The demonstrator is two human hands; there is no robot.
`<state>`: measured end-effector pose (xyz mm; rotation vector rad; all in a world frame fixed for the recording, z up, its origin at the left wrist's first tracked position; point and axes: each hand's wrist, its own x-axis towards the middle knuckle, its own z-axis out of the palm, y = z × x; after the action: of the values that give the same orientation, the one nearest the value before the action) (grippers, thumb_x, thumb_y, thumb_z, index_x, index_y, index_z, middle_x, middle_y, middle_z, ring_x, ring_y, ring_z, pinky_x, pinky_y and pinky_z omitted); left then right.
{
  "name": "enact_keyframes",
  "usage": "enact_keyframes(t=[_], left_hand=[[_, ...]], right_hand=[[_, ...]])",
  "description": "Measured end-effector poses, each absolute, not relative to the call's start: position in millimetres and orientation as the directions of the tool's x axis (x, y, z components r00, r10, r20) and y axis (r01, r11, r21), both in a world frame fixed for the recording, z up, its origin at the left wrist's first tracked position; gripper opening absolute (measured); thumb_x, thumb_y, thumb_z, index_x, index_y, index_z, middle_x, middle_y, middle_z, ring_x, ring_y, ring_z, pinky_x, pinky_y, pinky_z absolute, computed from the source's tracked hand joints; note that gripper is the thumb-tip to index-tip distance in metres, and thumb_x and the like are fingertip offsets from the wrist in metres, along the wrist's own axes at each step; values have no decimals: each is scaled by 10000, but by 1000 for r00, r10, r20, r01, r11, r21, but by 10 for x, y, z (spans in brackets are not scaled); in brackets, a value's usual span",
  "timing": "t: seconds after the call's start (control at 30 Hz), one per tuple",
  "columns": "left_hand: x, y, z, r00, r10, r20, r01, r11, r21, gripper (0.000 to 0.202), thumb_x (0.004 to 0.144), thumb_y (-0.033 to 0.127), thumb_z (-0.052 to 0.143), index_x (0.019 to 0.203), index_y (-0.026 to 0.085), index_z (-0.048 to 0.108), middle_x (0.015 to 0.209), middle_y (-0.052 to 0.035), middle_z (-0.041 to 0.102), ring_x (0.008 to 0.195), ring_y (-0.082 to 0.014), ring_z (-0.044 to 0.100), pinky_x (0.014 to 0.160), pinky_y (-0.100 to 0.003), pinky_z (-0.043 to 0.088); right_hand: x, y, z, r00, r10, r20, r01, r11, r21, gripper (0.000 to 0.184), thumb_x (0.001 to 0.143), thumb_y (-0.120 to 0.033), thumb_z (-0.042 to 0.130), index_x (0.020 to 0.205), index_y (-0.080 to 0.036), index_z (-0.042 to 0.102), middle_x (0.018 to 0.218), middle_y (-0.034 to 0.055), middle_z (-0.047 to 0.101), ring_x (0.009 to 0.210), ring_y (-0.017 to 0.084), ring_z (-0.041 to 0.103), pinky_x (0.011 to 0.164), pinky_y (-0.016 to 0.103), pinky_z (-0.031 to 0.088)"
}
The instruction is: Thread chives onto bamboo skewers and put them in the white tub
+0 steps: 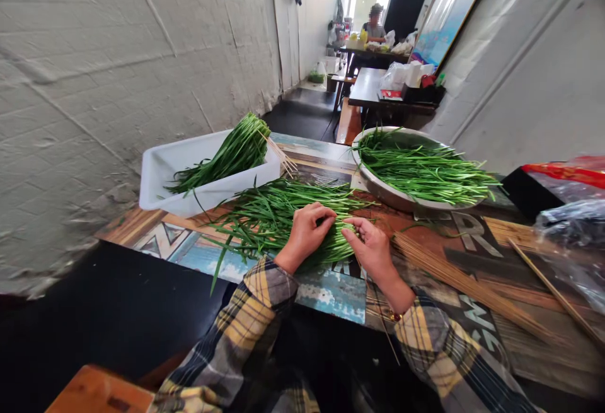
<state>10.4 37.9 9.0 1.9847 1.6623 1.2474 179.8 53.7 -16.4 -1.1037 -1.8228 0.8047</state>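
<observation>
A loose heap of garlic chives (269,211) lies across the table in front of me, leaves to the left and pale stalk ends to the right. My left hand (309,231) is closed in a pinch over the stalks. Facing it, my right hand (373,246) has thumb and forefinger drawn together at the stalk ends. Just what sits between the fingertips is small and partly hidden, but stalks run into both. A thin skewer (388,337) sticks out below my right hand toward the table edge. To the right lies a bundle of bamboo skewers (472,287).
A white plastic tub (163,180) at the left holds skewered chives (236,148). At the back right, a metal basin (378,183) is piled with more chives. Plastic bags (574,230) and a stick (553,287) lie far right. A person (375,25) sits at a distant table.
</observation>
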Motion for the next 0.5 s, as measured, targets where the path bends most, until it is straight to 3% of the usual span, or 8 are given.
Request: enact_keyframes(t=[0.5], left_hand=[[64, 359, 20, -3, 903, 429, 588, -345, 732, 176, 848, 147, 575, 900, 206, 733, 817, -21, 661, 794, -155, 582, 768, -294, 430]], right_hand=[[1796, 565, -221, -256, 920, 297, 322, 371, -871, 257, 830, -370, 613, 987, -184, 697, 807, 37, 697, 659, 156, 598, 625, 265, 471]])
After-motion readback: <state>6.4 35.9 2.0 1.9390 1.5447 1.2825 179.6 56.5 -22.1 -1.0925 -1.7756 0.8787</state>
